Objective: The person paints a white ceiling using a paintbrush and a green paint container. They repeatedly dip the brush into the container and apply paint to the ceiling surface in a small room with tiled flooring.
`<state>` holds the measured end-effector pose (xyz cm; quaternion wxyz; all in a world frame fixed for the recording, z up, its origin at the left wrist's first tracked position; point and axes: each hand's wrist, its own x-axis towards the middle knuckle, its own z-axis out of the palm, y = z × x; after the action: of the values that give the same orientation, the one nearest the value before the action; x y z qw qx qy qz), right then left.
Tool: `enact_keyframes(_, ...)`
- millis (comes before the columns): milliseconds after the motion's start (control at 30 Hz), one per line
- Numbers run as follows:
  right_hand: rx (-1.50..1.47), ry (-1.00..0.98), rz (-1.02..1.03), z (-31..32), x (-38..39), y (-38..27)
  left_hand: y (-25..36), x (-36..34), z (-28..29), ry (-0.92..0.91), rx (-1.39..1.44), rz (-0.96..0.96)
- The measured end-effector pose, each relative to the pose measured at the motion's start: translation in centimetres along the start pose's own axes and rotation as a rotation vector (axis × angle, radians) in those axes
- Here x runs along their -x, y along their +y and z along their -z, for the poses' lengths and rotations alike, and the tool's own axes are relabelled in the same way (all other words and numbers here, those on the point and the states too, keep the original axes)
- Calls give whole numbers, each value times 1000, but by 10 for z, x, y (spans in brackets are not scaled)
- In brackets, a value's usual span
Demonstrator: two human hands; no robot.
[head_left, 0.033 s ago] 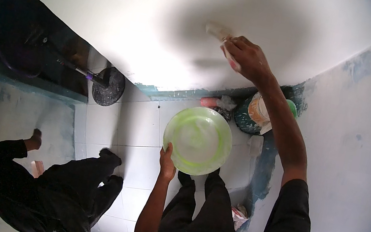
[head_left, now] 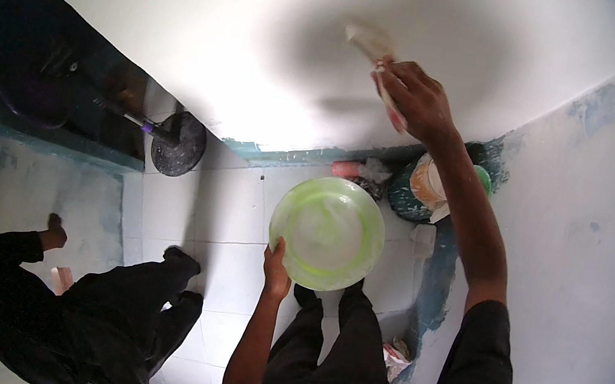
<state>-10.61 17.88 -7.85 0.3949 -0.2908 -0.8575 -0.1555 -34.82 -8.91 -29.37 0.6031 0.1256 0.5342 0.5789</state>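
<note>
My right hand (head_left: 416, 100) grips a paintbrush (head_left: 390, 98) by its pale, red-marked handle. The pale bristle end, blurred by motion, points up and left against the white wall (head_left: 213, 27); whether it touches the wall I cannot tell. A shadow of hand and brush falls around it. Down in front of my body, my left hand (head_left: 276, 270) holds a round, green-and-white basin (head_left: 327, 232) by its lower left rim, the thumb over the edge. Whitish smears coat the inside of the basin.
Paint-splashed buckets (head_left: 410, 194) stand in the corner, with a reddish item (head_left: 345, 168) beside them. Further left is a fan's round black base (head_left: 179, 143). A person in black (head_left: 81, 308) is at the lower left, near another wall. White tiles (head_left: 219, 275) cover the floor.
My right hand has shifted slightly, and the brush has tilted, its handle end moving down and to the right. The basin and my left hand stay nearly in place.
</note>
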Motion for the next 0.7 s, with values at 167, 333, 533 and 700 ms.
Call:
enact_keyframes(167, 239, 61, 30, -45, 46, 9, 3, 8, -27, -13, 34, 67)
enact_keyframes(333, -63, -674, -88, -104, 110, 5, -10, 7, -45, 16, 48, 93)
enact_keyframes(533, -118, -443, -183, -14, 24, 34, -20, 15, -40, 83, 46, 68)
enact_keyframes(700, 184, 31, -5, 11, 51, 42, -36, 16, -67, 28, 123, 48)
